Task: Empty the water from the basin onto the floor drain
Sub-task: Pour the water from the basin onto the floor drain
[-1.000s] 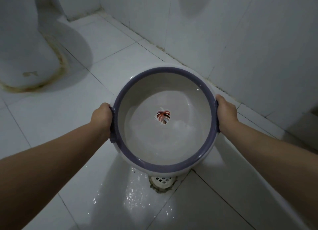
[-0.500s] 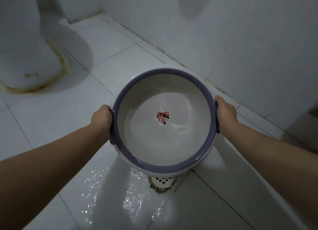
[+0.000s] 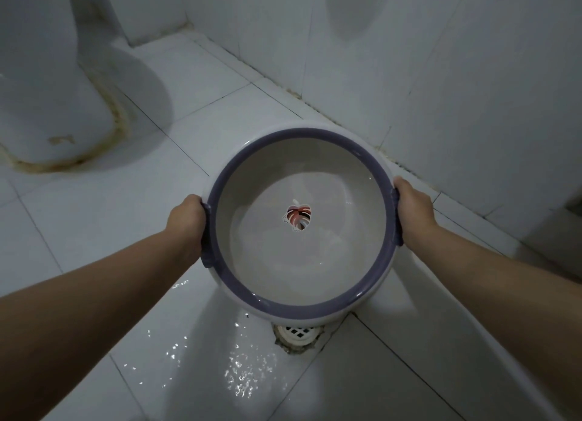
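Observation:
I hold a round white basin [image 3: 252, 256] with a purple rim and a leaf picture on its bottom above the tiled floor. My left hand [image 3: 186, 220] grips its left handle and my right hand [image 3: 413, 207] grips its right handle. The basin tilts toward me and shallow water lies in its near half. Just below its near edge sits the white grated floor drain [image 3: 297, 334], partly hidden by the basin. Water glistens on the tiles [image 3: 239, 376] in front of the drain.
A white toilet base [image 3: 47, 105] with a stained seal stands at the far left. A tiled wall [image 3: 441, 74] runs close behind and to the right of the basin. Open floor tiles lie between the toilet and the basin.
The wet, glistening patch on the floor near the drain has spread wider and toward me. The water level in the basin has dropped slightly. Both hands keep their grip.

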Motion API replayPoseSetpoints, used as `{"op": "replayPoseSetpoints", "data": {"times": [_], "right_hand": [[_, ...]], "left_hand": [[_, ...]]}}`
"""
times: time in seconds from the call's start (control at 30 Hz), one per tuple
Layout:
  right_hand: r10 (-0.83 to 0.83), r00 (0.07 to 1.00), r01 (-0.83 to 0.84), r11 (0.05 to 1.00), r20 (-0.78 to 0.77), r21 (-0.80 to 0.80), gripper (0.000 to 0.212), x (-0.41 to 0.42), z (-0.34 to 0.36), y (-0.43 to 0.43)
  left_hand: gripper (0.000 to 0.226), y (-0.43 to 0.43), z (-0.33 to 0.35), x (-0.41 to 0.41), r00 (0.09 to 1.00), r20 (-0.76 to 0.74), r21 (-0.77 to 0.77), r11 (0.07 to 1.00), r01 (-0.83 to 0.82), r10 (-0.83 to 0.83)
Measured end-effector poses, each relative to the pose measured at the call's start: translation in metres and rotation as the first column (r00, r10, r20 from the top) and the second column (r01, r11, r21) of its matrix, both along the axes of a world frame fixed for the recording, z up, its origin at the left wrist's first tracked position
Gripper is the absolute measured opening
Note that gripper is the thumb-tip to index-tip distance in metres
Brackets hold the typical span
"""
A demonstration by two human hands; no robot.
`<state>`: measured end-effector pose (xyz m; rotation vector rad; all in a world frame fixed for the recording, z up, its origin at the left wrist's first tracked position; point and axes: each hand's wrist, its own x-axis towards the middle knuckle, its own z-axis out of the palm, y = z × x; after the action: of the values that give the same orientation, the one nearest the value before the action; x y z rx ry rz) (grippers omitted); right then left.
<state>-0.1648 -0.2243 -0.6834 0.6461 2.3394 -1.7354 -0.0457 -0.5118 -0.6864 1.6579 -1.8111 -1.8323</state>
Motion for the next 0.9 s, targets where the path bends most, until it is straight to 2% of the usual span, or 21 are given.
{"op": "replayPoseSetpoints", "data": {"times": [0.13,0.37,0.67,0.9], "right_hand": [[-0.004,1.0,0.004,1.0,-0.009,0.011,0.03,0.001,0.0,-0.001],[-0.007,1.0,0.007,1.0,-0.023,0.005,0.03,0.001,0.001,-0.003],[-0.003,0.999,0.004,1.0,-0.036,0.004,0.03,0.003,0.0,-0.002],[-0.012,0.999,0.013,1.0,-0.032,0.014,0.031,0.005,-0.001,-0.002]], "left_hand": [[0.029,-0.002,-0.003,0.002,0.999,-0.011,0.035,0.999,-0.03,0.03],[0.029,-0.004,-0.009,0.003,0.999,-0.007,-0.006,0.999,-0.034,0.034],[0.027,-0.004,-0.009,0.004,0.999,0.005,0.017,0.999,-0.046,0.046],[0.033,-0.004,-0.014,0.003,1.0,-0.004,-0.004,1.0,-0.031,0.031]]}}
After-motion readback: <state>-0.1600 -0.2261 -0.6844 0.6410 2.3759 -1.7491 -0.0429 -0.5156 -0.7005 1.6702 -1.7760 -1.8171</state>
